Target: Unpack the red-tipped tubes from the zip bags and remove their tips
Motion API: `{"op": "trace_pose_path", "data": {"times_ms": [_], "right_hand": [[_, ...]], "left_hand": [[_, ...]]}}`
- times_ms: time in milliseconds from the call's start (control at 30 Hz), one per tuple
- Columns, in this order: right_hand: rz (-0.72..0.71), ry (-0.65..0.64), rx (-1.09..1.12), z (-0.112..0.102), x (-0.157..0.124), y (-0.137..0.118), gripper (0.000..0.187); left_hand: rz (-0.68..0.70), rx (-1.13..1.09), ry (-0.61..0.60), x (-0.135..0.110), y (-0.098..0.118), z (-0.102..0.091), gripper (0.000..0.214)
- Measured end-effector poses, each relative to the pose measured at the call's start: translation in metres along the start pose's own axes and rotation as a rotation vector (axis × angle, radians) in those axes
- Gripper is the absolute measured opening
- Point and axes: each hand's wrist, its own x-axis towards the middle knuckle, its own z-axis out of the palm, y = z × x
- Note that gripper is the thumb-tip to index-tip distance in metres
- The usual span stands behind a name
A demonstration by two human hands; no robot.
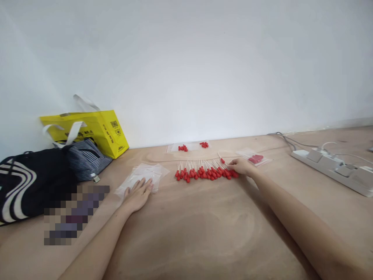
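Note:
My left hand (pixel 140 195) lies flat on a loose stack of clear plastic bags (pixel 145 172), with its fingers stretched out. To the right of the stack, many thin white sticks with red bulb-shaped ends (pixel 201 172) lie side by side in a row, the red ends towards me. At the right end of this row is my right hand (pixel 241 166), its fingers bent together against the sticks. Whatever is between those fingertips is too small to make out. One red-tipped stick (pixel 222 160) lies apart, just behind the row.
Behind the row lies a clear bag with red-tipped sticks (pixel 190 147). Another clear bag with red pieces (pixel 256 158) is past my right hand. A white power strip (pixel 335 169) stands right. At left are a yellow bag (pixel 107 134), a striped bag (pixel 87 157) and a black bag (pixel 37 182).

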Motion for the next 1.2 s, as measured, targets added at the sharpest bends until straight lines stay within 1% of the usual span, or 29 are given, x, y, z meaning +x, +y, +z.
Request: {"op": "trace_pose_path", "data": {"times_ms": [100,200,300,400,567,767,900,1100,1200], "right_hand": [[0.021,0.005,0.032,-0.001,0.001,0.003,0.02],[0.046,0.048,0.061,0.0,0.003,0.001,0.025],[0.052,0.101,0.091,0.005,0.008,-0.008,0.029],[0.046,0.133,0.115,0.013,0.015,-0.02,0.029],[0.062,0.115,0.113,0.025,0.018,-0.034,0.024],[0.088,0.127,0.105,0.02,0.016,-0.04,0.031],[0.078,0.147,0.138,0.014,0.007,-0.04,0.037],[0.042,0.133,0.103,0.012,-0.027,-0.037,0.033],[0.017,0.135,0.075,0.006,-0.036,-0.035,0.036]], "left_hand": [[0.029,0.02,0.003,0.006,-0.002,0.0,0.05],[0.047,0.048,0.022,0.012,-0.002,0.002,0.049],[0.029,0.056,0.028,0.016,0.0,0.003,0.051],[0.024,0.051,0.038,0.016,0.001,0.004,0.051],[0.014,0.06,0.026,0.013,0.001,0.002,0.051],[0.007,0.076,-0.015,0.012,0.002,0.001,0.052],[0.01,0.073,-0.004,0.013,0.001,0.003,0.051],[0.008,0.079,-0.007,0.013,0.002,0.002,0.052],[0.012,0.078,-0.003,0.012,0.003,0.001,0.052]]}}
